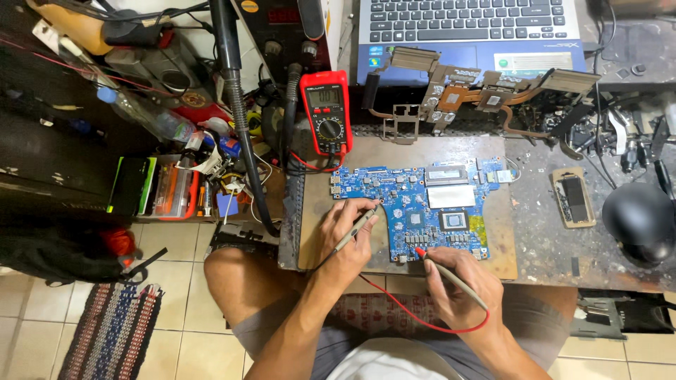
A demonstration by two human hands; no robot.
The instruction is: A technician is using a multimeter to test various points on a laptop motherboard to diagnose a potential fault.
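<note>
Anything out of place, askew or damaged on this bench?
Nothing looks damaged or spilled. The blue laptop circuit board lies flat on the brown mat, with the left hand and right hand each holding a probe to it. A copper heat-pipe assembly rests across the open laptop.

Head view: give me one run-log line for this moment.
left hand: holds black probe on blue circuit board | right hand: holds red probe at board's near edge | red multimeter: behind board

The circuit board (415,211) lies on the mat (493,264) before you, with the multimeter (326,112) behind its left end. The laptop (468,35) sits behind both; the lamp (639,214) stands to your right.
</note>
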